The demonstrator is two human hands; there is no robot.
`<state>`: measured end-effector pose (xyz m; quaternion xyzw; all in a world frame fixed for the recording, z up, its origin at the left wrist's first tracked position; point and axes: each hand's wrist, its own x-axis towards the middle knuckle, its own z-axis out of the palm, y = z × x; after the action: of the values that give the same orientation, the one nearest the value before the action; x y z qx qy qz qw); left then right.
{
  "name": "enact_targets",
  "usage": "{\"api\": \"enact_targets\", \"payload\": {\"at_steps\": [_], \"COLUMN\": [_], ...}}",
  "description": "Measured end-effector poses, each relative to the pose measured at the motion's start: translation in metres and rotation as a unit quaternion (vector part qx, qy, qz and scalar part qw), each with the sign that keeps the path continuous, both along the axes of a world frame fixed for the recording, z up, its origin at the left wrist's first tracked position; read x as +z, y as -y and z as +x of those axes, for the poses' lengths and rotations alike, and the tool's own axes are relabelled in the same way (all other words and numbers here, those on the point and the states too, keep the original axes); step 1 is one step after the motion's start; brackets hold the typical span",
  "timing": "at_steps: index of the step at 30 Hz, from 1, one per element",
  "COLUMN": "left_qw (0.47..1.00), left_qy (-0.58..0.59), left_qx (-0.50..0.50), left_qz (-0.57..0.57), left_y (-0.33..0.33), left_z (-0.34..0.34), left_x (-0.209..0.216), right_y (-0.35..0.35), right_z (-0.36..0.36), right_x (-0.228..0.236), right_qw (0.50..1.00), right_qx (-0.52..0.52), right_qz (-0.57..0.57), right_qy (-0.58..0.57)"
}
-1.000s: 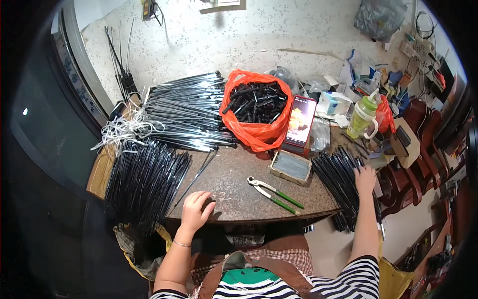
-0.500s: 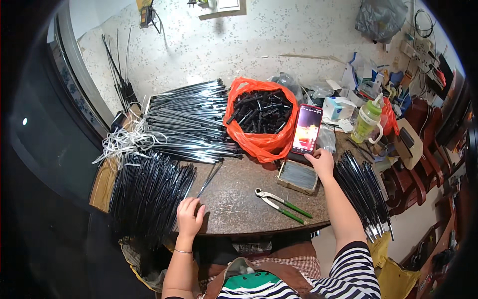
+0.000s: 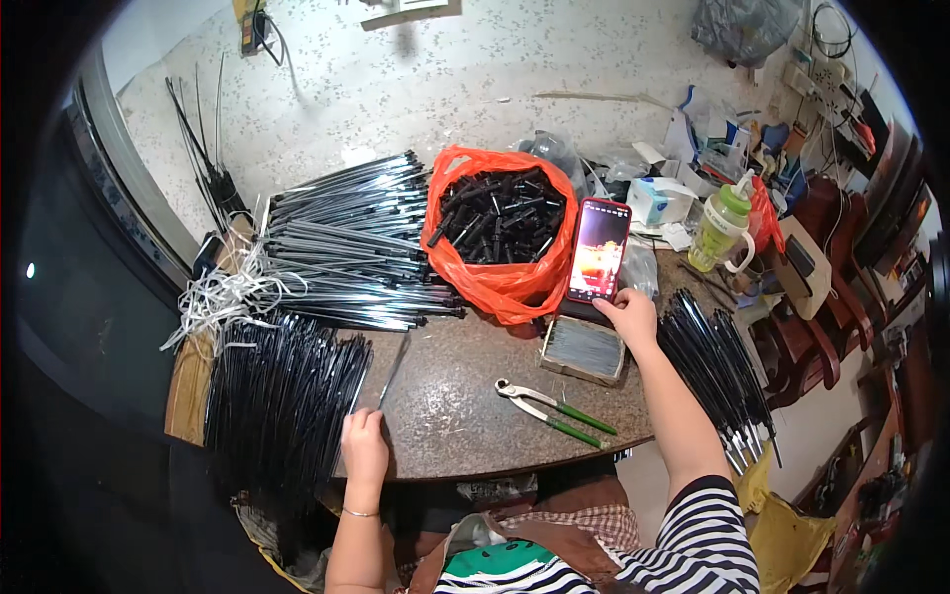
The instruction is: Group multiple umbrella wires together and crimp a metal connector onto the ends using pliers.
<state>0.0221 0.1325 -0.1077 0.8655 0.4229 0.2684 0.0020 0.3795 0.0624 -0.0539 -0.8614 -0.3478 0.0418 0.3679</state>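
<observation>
The left hand (image 3: pixel 364 447) is at the bench's (image 3: pixel 445 436) front edge, left of centre, fingers curled closed and seeming to pinch the near end of a thin dark rod (image 3: pixel 394 370), whose far end points toward the back. The right hand (image 3: pixel 633 315) is loosely open, fingers partly bent, a tip touching the lower edge of the red-edged smartphone (image 3: pixel 599 249). The phone leans back beside the red plastic bag (image 3: pixel 485 297), probably so its screen faces the person; the bag's mouth is spread wide, presumably to keep the short black tubes (image 3: pixel 505 213) within reach. Green-handled pincers (image 3: pixel 539 398) lie handles toward the front-right edge, apparently for an easy grab. A left rod bundle (image 3: pixel 282 406) and a right rod bundle (image 3: pixel 711 356) reach past the bench's edges, leaving open working room between the left hand and the pincers
</observation>
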Motion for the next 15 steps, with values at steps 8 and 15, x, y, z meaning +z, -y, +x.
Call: {"api": "enact_targets", "payload": {"at_steps": [8,15], "left_qw": [0.982,0.959], "left_qy": [-0.041,-0.086], "left_qx": [0.168,0.271], "left_qz": [0.075,0.006], "left_y": [-0.006,-0.018], "left_z": [-0.021,-0.019], "left_x": [0.008,0.014], "right_y": [0.0,-0.002], "right_z": [0.006,0.005], "right_x": [0.008,0.011], "right_qw": [1.0,1.0], "right_qx": [-0.002,0.007], "right_qz": [-0.006,-0.026], "right_qy": [-0.009,-0.001]}}
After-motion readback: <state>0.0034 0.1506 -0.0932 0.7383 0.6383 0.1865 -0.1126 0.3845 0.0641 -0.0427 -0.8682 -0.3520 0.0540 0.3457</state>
